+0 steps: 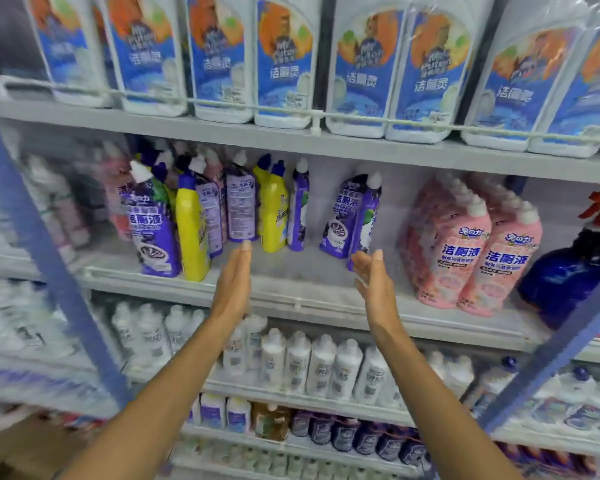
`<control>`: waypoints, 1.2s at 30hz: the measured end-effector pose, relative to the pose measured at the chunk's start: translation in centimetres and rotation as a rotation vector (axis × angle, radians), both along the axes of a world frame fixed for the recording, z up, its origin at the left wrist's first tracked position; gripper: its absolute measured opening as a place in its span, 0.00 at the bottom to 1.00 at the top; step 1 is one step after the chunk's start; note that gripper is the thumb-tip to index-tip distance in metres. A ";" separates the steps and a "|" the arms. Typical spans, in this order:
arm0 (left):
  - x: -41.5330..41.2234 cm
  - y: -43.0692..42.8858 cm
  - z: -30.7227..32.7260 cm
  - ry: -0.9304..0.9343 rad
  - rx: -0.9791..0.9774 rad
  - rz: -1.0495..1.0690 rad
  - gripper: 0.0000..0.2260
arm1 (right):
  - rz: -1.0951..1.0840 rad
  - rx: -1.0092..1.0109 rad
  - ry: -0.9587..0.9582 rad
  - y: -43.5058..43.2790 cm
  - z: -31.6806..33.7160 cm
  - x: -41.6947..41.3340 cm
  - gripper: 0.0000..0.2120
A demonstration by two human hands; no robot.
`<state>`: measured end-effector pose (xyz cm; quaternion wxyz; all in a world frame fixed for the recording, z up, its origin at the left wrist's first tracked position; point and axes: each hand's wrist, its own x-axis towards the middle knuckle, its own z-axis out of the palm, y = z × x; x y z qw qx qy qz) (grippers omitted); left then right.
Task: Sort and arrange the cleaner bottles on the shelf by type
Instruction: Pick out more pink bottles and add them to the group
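Reaching over the middle shelf (309,271) with left hand (234,275) and right hand (373,275), fingers straight, holding nothing, between mixed purple and yellow cleaner bottles (215,213) at that shelf's left and pink bottles (471,251) at its right.

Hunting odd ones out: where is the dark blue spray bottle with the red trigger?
In the head view, the dark blue spray bottle stands at the far right end of the middle shelf, just right of the pink bottles.

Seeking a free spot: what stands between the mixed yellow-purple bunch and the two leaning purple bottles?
Nothing: the head view shows bare shelf between the bunch and the leaning bottles.
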<state>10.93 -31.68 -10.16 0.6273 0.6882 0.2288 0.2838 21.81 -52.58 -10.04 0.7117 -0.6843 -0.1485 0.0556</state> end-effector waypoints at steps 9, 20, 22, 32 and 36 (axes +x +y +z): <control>-2.6 9.1 1.9 -0.162 0.105 0.331 0.19 | 0.216 0.050 0.011 13.9 1.1 1.8 0.29; -2.7 21.1 3.4 -0.073 0.042 0.343 0.24 | 0.453 -0.098 -0.109 28.8 2.0 0.6 0.26; -2.2 21.6 2.9 -0.072 0.012 0.270 0.18 | 0.439 -0.098 -0.139 30.2 1.4 -0.3 0.13; -2.9 25.8 0.9 -0.012 0.247 0.118 0.20 | 0.236 -0.124 -0.264 33.2 -0.3 -1.8 0.21; -2.1 25.3 0.6 0.005 0.307 0.070 0.18 | 0.119 -0.152 -0.304 31.4 0.8 -1.8 0.07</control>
